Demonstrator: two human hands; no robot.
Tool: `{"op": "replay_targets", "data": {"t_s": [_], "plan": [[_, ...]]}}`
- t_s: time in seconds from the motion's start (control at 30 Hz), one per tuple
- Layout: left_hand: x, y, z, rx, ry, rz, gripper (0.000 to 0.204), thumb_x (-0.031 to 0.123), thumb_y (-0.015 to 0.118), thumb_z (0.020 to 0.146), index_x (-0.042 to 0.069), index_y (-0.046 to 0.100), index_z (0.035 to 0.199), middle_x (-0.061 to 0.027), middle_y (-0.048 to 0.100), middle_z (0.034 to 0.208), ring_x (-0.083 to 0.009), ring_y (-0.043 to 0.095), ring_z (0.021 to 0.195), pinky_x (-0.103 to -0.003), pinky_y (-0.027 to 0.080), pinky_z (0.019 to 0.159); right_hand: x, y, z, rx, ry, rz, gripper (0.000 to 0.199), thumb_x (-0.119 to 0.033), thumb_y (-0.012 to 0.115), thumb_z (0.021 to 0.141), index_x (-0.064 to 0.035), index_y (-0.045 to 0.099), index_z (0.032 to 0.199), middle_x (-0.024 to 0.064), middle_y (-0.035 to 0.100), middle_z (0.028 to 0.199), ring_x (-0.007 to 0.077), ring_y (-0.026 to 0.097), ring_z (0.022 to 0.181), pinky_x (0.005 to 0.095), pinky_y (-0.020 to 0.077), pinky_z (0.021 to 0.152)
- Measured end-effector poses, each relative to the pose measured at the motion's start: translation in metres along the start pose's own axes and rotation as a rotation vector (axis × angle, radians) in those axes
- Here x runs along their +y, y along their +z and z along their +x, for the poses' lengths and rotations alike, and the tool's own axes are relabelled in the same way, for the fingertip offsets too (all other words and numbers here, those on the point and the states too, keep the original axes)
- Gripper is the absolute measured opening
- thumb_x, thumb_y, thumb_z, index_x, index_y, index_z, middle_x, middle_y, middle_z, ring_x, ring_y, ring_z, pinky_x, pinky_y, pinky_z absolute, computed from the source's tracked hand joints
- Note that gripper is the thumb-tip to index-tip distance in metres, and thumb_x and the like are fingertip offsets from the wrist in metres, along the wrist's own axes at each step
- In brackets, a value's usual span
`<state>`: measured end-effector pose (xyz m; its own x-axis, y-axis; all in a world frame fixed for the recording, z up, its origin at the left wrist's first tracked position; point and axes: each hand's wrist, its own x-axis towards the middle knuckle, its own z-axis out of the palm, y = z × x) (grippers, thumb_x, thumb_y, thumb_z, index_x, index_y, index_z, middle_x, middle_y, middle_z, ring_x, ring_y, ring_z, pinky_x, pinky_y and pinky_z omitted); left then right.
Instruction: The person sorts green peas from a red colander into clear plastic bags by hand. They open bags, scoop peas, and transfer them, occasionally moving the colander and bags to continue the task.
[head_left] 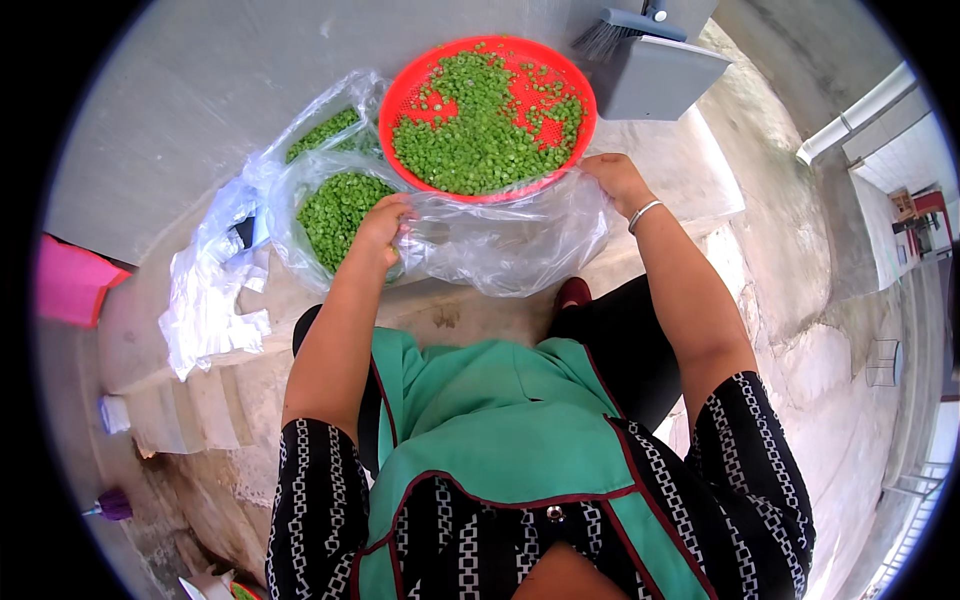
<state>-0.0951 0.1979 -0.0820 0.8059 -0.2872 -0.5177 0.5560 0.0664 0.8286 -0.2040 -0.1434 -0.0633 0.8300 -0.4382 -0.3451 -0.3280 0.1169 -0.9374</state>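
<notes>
A clear plastic bag (505, 245) is stretched between my two hands, its upper edge just below the near rim of a red round basket (587, 110). Chopped green vegetable pieces (475, 145) cover much of the basket's perforated bottom. My left hand (384, 225) pinches the bag's left corner, close beside a clear bag filled with green pieces (340, 215). At the basket's lower right, my right hand (614, 182), with a bracelet at the wrist, grips the bag's other corner. The stretched bag appears to hold nothing.
Behind the filled bag sits another bag of green pieces (325, 135). Crumpled white plastic bags (210, 290) lie on the ledge to the left. A grey dustpan (655, 80) and brush (605, 38) stand beyond the basket's right side. Stone steps (190, 410) are at lower left.
</notes>
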Motion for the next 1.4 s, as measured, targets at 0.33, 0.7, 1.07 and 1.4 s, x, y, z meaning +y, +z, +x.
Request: {"op": "replay_targets", "data": {"t_s": [0.33,0.7,1.07,1.4], "plan": [[0.026,0.014,-0.006,-0.003,0.058,0.096,0.029,0.005,0.049,0.086,0.0,0.055,0.114,-0.0076,0.062,0.088,-0.0084,0.047,0.053,-0.021,0.042,0.044,-0.008,0.02,0.007,0.008,0.022,0.194,0.018,-0.007,0.064,0.079,0.0079,0.06,0.087,0.0105,0.062,0.076,0.0173,0.059,0.062,0.0303,0.0473,0.053],[0.026,0.01,0.004,-0.066,0.049,-0.2,0.015,0.004,0.049,0.086,-0.003,0.056,0.097,-0.0032,0.053,0.067,-0.0095,0.048,0.052,-0.023,0.044,0.046,-0.009,0.013,0.024,-0.029,0.137,0.393,0.021,-0.006,0.061,0.081,0.0107,0.058,0.094,0.0158,0.063,0.087,0.0236,0.062,0.07,0.0343,0.0516,0.063],[0.029,0.0,0.007,-0.07,-0.095,-0.51,0.007,0.002,0.054,0.084,-0.003,0.054,0.089,0.0007,0.046,0.057,-0.0093,0.046,0.048,-0.023,0.045,0.045,-0.01,0.018,0.025,-0.099,0.172,0.439,0.025,-0.014,0.06,0.084,0.0048,0.058,0.101,0.0126,0.063,0.093,0.0228,0.062,0.08,0.0386,0.0525,0.072],[0.045,-0.029,-0.007,-0.37,-0.053,-0.385,0.034,-0.001,0.052,0.083,0.007,0.05,0.115,-0.005,0.056,0.083,-0.0089,0.048,0.054,-0.02,0.043,0.045,-0.01,0.018,0.022,-0.19,0.156,0.289,0.012,-0.014,0.053,0.081,-0.0034,0.056,0.084,0.0066,0.059,0.078,0.0175,0.057,0.067,0.0322,0.0484,0.062]]}}
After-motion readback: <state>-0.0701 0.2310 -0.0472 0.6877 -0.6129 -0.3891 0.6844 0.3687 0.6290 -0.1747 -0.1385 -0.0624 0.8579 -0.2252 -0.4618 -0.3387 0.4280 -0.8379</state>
